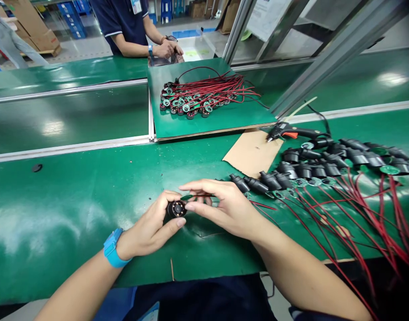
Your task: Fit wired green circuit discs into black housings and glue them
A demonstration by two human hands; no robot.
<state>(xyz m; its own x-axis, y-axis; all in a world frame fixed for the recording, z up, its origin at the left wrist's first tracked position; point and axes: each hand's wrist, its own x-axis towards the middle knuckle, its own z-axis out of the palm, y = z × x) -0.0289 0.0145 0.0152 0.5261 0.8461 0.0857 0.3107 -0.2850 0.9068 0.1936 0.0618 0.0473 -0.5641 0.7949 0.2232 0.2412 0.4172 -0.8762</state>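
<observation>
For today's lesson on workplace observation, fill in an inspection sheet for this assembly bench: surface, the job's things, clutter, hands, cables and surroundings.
Surface: green bench mat, glossy, with a dark spot at far left.
Job's things: small black round part held between both hands; rows of black housings lie to the right.
Clutter: cardboard sheet with a black glue gun at its edge.
Hands: left hand grips the part, blue wristband on that wrist; right hand pinches at its face.
Cables: red and black wires trail from the housings over the near edge.
Surroundings: green board bearing a pile of wired round parts; a co-worker stands beyond.
</observation>
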